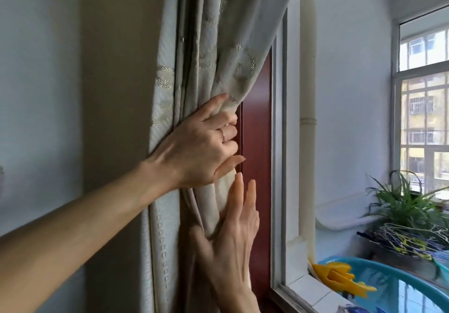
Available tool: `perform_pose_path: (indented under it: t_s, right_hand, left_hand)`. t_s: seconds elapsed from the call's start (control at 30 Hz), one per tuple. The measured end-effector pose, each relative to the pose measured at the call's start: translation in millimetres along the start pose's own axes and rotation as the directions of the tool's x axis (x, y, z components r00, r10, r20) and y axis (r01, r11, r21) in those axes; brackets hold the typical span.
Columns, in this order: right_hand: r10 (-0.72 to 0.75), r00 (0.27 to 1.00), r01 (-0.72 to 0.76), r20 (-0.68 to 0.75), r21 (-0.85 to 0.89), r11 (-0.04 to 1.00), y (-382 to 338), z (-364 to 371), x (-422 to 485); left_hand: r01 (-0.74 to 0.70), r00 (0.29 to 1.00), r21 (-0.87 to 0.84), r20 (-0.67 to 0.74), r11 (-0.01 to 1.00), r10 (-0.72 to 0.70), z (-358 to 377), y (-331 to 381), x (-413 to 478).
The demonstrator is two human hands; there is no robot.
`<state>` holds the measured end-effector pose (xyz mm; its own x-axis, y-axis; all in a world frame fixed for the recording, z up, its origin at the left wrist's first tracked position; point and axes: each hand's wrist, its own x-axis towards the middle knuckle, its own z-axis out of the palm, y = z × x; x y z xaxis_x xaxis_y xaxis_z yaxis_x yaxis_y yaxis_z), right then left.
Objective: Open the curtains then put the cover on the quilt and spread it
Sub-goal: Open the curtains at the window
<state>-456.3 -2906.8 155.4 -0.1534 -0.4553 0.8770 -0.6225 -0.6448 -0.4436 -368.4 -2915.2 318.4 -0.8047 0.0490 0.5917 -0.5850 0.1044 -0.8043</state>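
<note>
Beside the window frame (pixel 278 166) the curtain (pixel 213 57) hangs bunched, its long folds vertical. The left hand (pixel 201 147) grips its edge with curled fingers; the right hand (pixel 233 235), just below, presses it with straight fingers.

Curtain (pixel 213 52) bunched left — red frame (pixel 256 166) and glass bare rightward.

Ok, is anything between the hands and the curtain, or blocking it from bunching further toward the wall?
Nothing visible. The left hand already grips the curtain edge, the right hand lies flat on the fabric below, and the gathered folds sit against the wall.
</note>
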Motion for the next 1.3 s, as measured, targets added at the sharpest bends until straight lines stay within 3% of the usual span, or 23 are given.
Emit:
perform_pose_path:
  t_s: [0.13,0.33,0.5,0.67,0.9,1.3]
  right_hand:
    - [0.023,0.998,-0.023,-0.065,0.011,1.0,-32,38,-12]
    - [0.126,0.992,-0.124,0.006,-0.139,0.983,-26,81,16]
    - [0.065,0.997,-0.074,-0.041,-0.254,0.964,4,98,39]
    - [0.07,0.997,-0.058,0.022,-0.341,0.938,38,122,66]
    - [0.17,0.953,-0.082,0.251,-0.325,0.942,80,168,95]
    - [0.194,0.957,-0.128,0.218,-0.284,0.95,92,172,69]
  left_hand:
    - [0.025,0.996,-0.026,-0.079,0.999,-0.027,12,-15,-12]
    - [0.012,0.997,-0.055,-0.078,0.998,-0.016,49,-28,-16]
    - [-0.025,1.0,-0.017,0.013,1.0,0.025,81,-48,-26]
    - [0.068,0.994,-0.035,0.084,0.997,-0.065,139,-60,-37]
    - [0.209,0.925,0.032,0.317,0.977,-0.208,219,-58,-78]
    - [0.192,0.927,0.008,0.326,0.981,-0.184,217,-30,-90]
